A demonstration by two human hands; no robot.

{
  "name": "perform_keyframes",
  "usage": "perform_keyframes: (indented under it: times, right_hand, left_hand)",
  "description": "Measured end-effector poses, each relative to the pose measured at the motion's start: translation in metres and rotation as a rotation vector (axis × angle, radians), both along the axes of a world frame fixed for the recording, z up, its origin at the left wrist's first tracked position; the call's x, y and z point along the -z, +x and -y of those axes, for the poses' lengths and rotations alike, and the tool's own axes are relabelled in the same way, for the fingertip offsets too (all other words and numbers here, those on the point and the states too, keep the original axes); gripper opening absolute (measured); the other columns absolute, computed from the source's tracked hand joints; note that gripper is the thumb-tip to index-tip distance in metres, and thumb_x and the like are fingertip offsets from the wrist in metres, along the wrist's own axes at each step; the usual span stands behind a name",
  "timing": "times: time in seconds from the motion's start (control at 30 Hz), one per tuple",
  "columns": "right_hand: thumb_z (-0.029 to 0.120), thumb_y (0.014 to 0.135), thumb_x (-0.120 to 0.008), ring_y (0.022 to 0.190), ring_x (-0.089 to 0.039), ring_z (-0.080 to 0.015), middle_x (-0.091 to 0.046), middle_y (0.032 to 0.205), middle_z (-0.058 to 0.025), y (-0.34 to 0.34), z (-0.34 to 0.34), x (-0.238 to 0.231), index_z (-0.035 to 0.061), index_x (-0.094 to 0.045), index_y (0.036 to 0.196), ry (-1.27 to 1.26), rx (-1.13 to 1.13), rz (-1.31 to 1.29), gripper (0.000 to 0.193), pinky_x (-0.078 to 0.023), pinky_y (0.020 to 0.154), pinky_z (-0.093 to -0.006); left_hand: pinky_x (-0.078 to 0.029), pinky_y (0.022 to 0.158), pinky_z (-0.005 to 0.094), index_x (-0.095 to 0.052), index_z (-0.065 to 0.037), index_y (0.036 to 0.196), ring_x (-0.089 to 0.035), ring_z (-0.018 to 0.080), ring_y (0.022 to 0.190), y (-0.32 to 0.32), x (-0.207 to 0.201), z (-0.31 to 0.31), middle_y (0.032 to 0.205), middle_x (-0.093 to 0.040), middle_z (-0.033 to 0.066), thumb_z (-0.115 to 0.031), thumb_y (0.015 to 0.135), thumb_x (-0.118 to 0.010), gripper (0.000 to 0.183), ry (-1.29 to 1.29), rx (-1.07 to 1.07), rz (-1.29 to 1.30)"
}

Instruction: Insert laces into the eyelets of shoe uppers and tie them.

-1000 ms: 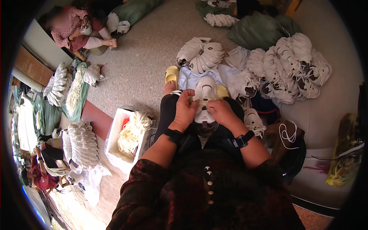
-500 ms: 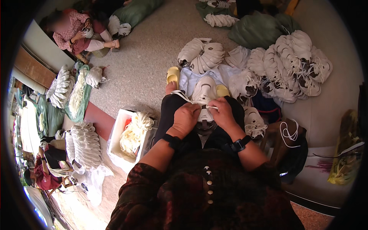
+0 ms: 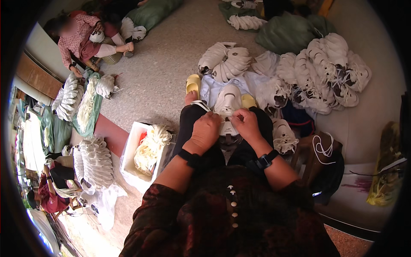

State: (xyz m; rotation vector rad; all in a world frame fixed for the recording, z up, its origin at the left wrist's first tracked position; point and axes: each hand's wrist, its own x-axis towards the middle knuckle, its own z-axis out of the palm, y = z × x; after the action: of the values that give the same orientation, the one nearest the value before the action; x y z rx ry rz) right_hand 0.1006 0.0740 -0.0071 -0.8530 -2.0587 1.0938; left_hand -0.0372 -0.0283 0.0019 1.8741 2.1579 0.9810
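Between my knees, a white sneaker [image 3: 229, 99] points away from me, its heel end near my lap. My left hand [image 3: 206, 131] is at its left side, fingers bunched together on a white shoelace [image 3: 199, 104], part of which sticks out beyond the knuckles. Over on the right side of the shoe, my right hand [image 3: 246, 124] pinches close to the lacing, thumb and forefinger together. The lace between those fingers is mostly hidden. Both hands are against the shoe's opening.
A white foam box [image 3: 126, 160] with bundled laces [image 3: 150, 147] stands left of my leg. Several white shoes [image 3: 319, 73] are heaped at right. Nested shoes [image 3: 231, 64] lie ahead on white cloth. One person [image 3: 81, 38] sits far left, another [image 3: 49, 192] lower left.
My hands have shifted slightly over the shoe, and the lace sticking out by my left hand now shows shorter. The far-left person has lowered one hand toward the laces on green cloth.
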Motion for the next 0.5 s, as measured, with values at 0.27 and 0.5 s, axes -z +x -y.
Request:
perform_keyframes:
  times: [0.27,0.5]
  right_hand:
    - [0.008,0.071,-0.065,0.051,-0.054,-0.0224,-0.053,0.055,-0.0140,-0.010,-0.008,0.013,-0.0013,-0.056,0.067,-0.066,0.172,-0.015,0.013,-0.040,0.050,-0.0332]
    - [0.009,0.083,-0.056,0.051,-0.050,-0.0111,-0.055,0.057,-0.0050,-0.010,0.005,-0.003,-0.0004,-0.055,0.070,-0.400,0.085,-0.248,0.016,-0.038,0.048,-0.0250]
  left_hand:
    - [-0.048,0.064,0.0355,-0.051,-0.002,0.076,-0.060,0.0276,0.072,-0.025,-0.003,0.016,0.084,-0.059,0.0121,-0.005,0.079,-0.052,0.004,0.061,-0.044,0.215]
    - [-0.039,0.056,0.0228,-0.048,-0.006,0.093,-0.055,0.0150,0.063,-0.004,-0.014,-0.015,0.080,-0.057,0.0049,-0.013,0.092,-0.045,0.007,-0.116,0.033,1.593]
